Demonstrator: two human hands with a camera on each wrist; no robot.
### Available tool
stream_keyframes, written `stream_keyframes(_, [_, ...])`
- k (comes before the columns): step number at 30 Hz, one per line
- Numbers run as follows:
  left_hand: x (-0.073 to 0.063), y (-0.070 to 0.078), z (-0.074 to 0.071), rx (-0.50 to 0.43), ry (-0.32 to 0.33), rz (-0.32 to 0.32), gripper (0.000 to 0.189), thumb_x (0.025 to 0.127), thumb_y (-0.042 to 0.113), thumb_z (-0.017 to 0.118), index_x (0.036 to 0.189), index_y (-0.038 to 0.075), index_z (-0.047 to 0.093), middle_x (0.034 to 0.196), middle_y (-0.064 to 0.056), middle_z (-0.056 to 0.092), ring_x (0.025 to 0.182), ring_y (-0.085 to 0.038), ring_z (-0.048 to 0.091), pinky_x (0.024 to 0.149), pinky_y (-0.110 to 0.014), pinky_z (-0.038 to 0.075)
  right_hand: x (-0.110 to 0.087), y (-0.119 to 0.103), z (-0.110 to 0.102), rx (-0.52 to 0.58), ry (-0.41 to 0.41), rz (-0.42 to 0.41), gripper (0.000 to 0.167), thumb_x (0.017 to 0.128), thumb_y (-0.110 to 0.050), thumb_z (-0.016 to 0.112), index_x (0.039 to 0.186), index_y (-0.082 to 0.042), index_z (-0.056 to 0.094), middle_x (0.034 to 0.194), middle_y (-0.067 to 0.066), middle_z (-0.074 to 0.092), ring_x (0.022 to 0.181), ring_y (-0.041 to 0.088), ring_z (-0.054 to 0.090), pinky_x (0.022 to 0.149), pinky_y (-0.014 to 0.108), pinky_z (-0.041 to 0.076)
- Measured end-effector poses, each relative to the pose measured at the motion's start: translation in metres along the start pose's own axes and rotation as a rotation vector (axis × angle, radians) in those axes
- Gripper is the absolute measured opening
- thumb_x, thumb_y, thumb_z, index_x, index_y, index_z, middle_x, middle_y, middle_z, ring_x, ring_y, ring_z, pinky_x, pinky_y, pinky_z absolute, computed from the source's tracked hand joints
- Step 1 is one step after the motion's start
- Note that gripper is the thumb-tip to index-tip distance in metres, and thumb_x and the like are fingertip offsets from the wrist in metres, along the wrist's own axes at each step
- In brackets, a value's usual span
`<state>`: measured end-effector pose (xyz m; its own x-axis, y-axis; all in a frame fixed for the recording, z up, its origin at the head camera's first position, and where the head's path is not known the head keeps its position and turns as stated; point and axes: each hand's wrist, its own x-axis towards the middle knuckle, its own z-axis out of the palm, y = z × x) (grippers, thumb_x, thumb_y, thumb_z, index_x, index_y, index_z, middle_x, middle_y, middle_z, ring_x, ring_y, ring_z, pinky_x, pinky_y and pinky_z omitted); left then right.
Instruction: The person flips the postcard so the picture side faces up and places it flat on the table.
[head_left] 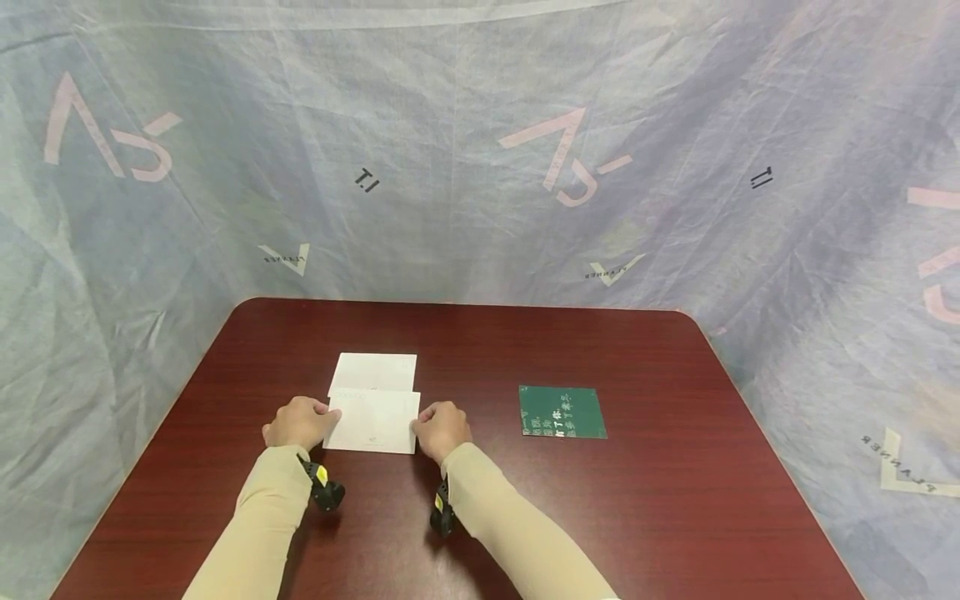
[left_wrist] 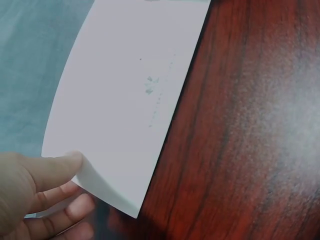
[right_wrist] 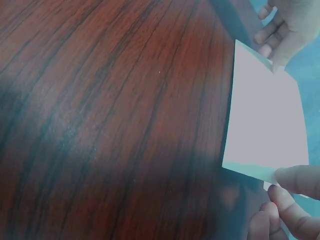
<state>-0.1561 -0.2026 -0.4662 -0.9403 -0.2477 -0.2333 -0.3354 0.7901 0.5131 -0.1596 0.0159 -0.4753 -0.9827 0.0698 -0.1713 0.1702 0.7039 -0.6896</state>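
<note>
Pinched at opposite ends by the left hand and right hand, apparently for steadiness, a white card sits just above the counter, partly hiding a second card; a green card lies rightward.

Backdrop: wrinkled grey-blue cloth, printed with pink, black and cream lettering
Tabletop: reddish-brown wood grain, rounded far corners
Light: pale sheen on the wood

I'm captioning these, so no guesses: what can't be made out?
Head view: near edge of the far white card, hidden behind the held card.
Left wrist view: the held card's tiny print, too faint to read.
Right wrist view: part of the right hand, cut off by the picture's edge.
</note>
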Motion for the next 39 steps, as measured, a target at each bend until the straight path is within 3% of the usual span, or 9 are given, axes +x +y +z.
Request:
stream_keyframes(14, [0.005, -0.001, -0.002, -0.032, -0.039, 0.021, 0.042, 0.096, 0.033, 0.066, 0.111, -0.006, 0.071, 0.11, -0.028, 0.069, 0.109, -0.051, 0.059, 0.093, -0.066, 0.036, 0.005, 0.006, -0.011, 0.024, -0.034, 0.02, 0.019, 0.091, -0.028, 0.075, 0.078, -0.014, 0.073, 0.08, 0.0, 0.068, 0.079, 0.021, 0.065, 0.079, 0.04, 0.053])
stream_keyframes(28, [0.003, 0.006, -0.002, -0.097, -0.038, 0.055, 0.044, 0.099, 0.034, 0.06, 0.11, -0.006, 0.073, 0.107, -0.026, 0.07, 0.102, -0.047, 0.062, 0.09, -0.065, 0.038, 0.006, 0.017, -0.024, 0.1, -0.127, -0.085, 0.014, 0.092, -0.024, 0.07, 0.087, -0.011, 0.072, 0.085, 0.0, 0.067, 0.082, 0.018, 0.062, 0.08, 0.041, 0.052])
stream_keyframes(34, [0.004, 0.01, 0.0, -0.115, -0.04, 0.036, 0.048, 0.1, 0.037, 0.058, 0.12, -0.005, 0.071, 0.121, -0.029, 0.066, 0.114, -0.052, 0.057, 0.093, -0.065, 0.039, 0.006, 0.018, -0.032, 0.057, -0.121, -0.116, 0.014, 0.091, -0.028, 0.072, 0.084, -0.016, 0.073, 0.091, -0.001, 0.071, 0.089, 0.023, 0.066, 0.082, 0.042, 0.052])
stream_keyframes(39, [0.003, 0.013, 0.0, -0.144, -0.037, 0.041, 0.048, 0.1, 0.037, 0.059, 0.12, -0.005, 0.071, 0.126, -0.03, 0.063, 0.119, -0.053, 0.054, 0.095, -0.065, 0.039, 0.008, 0.021, -0.036, 0.077, -0.128, -0.104, 0.015, 0.092, -0.029, 0.072, 0.084, -0.017, 0.076, 0.083, -0.002, 0.071, 0.083, 0.02, 0.064, 0.081, 0.04, 0.051])
